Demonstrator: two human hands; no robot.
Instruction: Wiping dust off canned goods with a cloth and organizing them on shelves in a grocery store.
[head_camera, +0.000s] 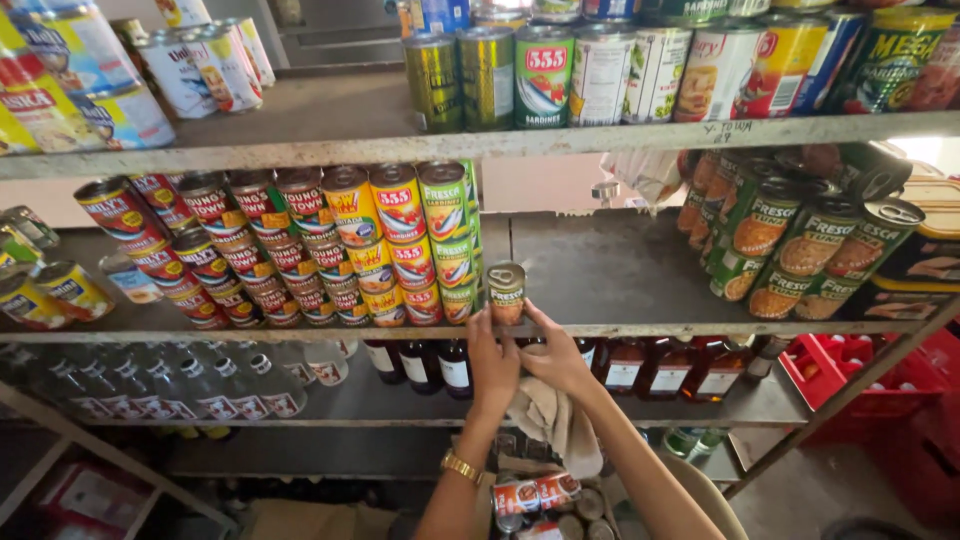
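a cluster of small tins (535, 495) is seen lowest in the frame, below the raised forearms, with a gold wristwatch (461, 467) worn on the left wrist. a pale cloth (552, 420) hangs between the arms, just under the hands; which hand carries it cannot be told. the left hand (493, 365) and the right hand (556, 352) are lifted side by side to the front edge of the middle shelf (640, 329), fingers narrowed and pointed upward at the base of a single small tin (507, 292). that tin is stood upright at the shelf's front lip, and is touched from below by the fingertips of both hands; whether it is fully gripped cannot be told. just to the left of it, rows of stacked tins with red, yellow and green labels (330, 250) are packed tightly across the shelf, while a bare stretch of shelf is left open to its right. further right, green-labelled tins (800, 245) are piled on their sides. on the shelf below, dark bottles (430, 365) and amber bottles (660, 365) are lined up behind the hands, with clear bottles (170, 385) ranged to the left and a red crate (850, 375) at the right. on the top shelf (300, 150), farthest away, a row of upright tins (600, 70) is shown
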